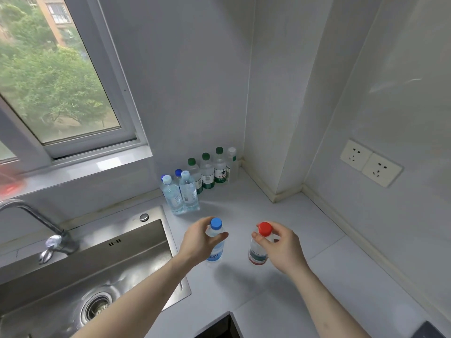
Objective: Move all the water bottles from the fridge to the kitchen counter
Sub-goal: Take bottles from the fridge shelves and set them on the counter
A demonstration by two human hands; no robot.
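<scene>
On the white corner surface (280, 206) beside the steel sink (73, 276), below a window (56, 76), the left grip (199, 242) holds a blue-capped bottle (216, 240) and the right grip (280, 247) a red-capped bottle (258, 250).

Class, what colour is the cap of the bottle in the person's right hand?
Red. The cap shows best in the head view, above the right hand.

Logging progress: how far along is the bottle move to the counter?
Done: three green-capped bottles and a white-capped bottle stand by the back wall, with blue-capped bottles in front, all on the counter. In hand: the left hand grips a blue-capped bottle, the right hand a red-capped bottle, both upright at the countertop. Left: the fridge is out of view, so remaining bottles are unknown.
</scene>
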